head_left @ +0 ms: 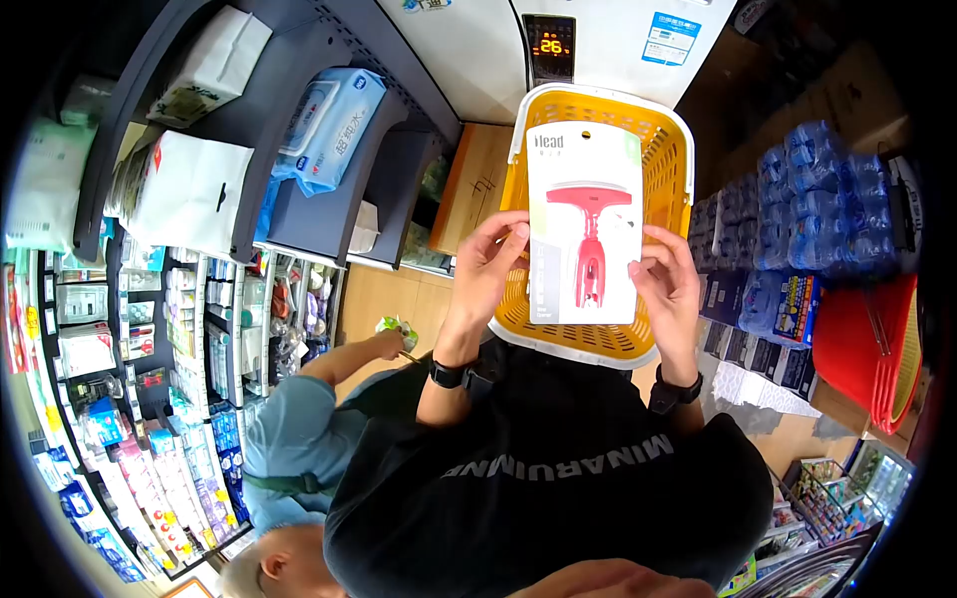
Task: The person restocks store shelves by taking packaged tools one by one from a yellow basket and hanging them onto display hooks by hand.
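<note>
A carded window squeegee (590, 239) with a pink-red blade and handle is held upright in front of my chest, its printed face toward me. My left hand (490, 264) pinches the card's left edge between thumb and fingers. On the opposite side, my right hand (666, 279) grips the right edge, with the thumb on the front. Behind and below the card is a yellow plastic basket (670, 149) with a white rim; the card hides much of its inside.
A white appliance (478, 40) with a lit display reading 26 stands beyond the basket. Grey shelving (329, 224) at left carries a blue wipes pack (334, 125). Another person (299, 429) is close at my left. Bottled-water packs (812, 199) and red baskets (865, 349) are at right.
</note>
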Demonstrator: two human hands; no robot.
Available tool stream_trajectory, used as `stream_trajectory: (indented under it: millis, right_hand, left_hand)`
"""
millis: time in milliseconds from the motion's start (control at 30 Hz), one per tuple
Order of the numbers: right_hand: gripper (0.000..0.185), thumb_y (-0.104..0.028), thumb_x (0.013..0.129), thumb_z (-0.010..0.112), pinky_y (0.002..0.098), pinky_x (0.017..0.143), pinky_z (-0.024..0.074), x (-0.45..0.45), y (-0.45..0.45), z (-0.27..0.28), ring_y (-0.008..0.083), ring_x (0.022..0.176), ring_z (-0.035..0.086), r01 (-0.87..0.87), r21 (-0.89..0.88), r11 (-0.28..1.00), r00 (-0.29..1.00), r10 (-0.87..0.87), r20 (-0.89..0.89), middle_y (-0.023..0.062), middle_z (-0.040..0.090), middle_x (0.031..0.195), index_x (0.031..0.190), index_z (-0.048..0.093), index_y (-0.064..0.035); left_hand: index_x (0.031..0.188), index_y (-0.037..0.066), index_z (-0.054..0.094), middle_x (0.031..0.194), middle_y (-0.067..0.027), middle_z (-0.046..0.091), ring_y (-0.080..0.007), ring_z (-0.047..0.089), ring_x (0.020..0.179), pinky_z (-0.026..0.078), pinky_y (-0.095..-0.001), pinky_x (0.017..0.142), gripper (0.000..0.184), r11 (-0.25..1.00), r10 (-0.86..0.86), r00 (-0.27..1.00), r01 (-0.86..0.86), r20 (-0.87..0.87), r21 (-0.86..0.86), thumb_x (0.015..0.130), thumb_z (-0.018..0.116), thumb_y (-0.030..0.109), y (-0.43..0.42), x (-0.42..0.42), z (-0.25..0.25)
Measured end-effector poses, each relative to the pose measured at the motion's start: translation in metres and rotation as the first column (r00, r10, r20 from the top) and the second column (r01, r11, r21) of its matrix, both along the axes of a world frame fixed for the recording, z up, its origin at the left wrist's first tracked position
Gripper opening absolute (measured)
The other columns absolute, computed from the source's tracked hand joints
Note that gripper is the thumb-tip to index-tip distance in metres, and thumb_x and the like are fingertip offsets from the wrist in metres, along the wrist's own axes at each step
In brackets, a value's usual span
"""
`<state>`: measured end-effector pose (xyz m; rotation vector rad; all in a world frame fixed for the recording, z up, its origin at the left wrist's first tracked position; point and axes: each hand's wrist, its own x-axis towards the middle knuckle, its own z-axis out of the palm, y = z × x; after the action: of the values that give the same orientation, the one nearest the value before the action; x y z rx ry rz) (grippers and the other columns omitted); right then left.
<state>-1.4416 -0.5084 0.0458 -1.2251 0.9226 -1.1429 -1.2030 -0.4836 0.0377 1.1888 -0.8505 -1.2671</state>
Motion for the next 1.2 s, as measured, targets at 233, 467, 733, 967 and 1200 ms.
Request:
stream_trajectory:
  millis: [233,467,733,967,1200]
  right_hand:
    - [0.043,0.009,0.092,0.06,0.0216,0.081,0.0487,0.008,-0.007,0.001,0.0077,0.086,0.06,0.018,-0.002,1.0,1.0,-0.018,-0.007,0.0048,0.066,0.097,0.132,0.047,-0.0009]
    - [0.039,-0.004,0.098,0.056,0.0308,0.096,0.0443,0.01,-0.006,-0.007,0.0171,0.109,0.056,-0.085,0.027,0.996,0.99,0.088,-0.114,0.0124,0.057,0.123,0.134,0.041,-0.0029]
    - [0.057,-0.031,0.1,0.059,0.0355,0.101,0.0421,0.029,0.0,0.001,0.0224,0.12,0.051,-0.342,0.059,0.938,0.93,0.347,-0.123,0.0181,0.05,0.13,0.141,0.033,-0.0005]
    - [0.053,-0.024,0.102,0.056,0.0353,0.105,0.0401,0.03,-0.008,-0.002,0.0228,0.125,0.051,-0.43,0.093,0.898,0.894,0.438,-0.092,0.0165,0.052,0.132,0.144,0.035,0.0001]
    - [0.055,-0.015,0.102,0.051,0.0381,0.108,0.0387,0.033,-0.008,0.002,0.024,0.13,0.048,-0.489,0.045,0.871,0.872,0.49,-0.007,0.0163,0.048,0.141,0.151,0.029,0.0001]
  left_hand:
    - [0.119,0.004,0.063,0.102,-0.0023,0.068,-0.0095,0.063,0.09,0.052,-0.0265,0.078,0.03,0.997,-0.066,0.993,0.07,-0.096,0.04,0.102,0.059,0.028,-0.01,0.002,-0.004]
    - [0.139,0.007,0.046,0.124,-0.0074,0.059,-0.0144,0.057,0.113,0.048,-0.0306,0.093,0.057,0.939,-0.272,0.948,0.299,-0.166,0.169,0.103,0.046,0.051,-0.012,-0.008,-0.004]
    - [0.154,0.005,0.017,0.147,-0.0177,0.038,-0.0276,0.045,0.134,0.043,-0.0435,0.108,0.09,0.842,-0.494,0.831,0.53,-0.255,0.099,0.096,0.047,0.066,-0.008,-0.02,-0.016]
    - [0.148,-0.004,0.022,0.142,-0.0216,0.042,-0.0292,0.053,0.125,0.052,-0.0396,0.097,0.092,0.913,-0.366,0.924,0.38,-0.115,0.15,0.093,0.061,0.059,-0.003,-0.02,-0.001]
    - [0.135,-0.004,0.041,0.125,-0.0172,0.054,-0.0198,0.064,0.099,0.056,-0.0324,0.075,0.071,0.972,-0.198,0.98,0.198,-0.014,0.126,0.091,0.071,0.044,0.018,-0.003,-0.007]
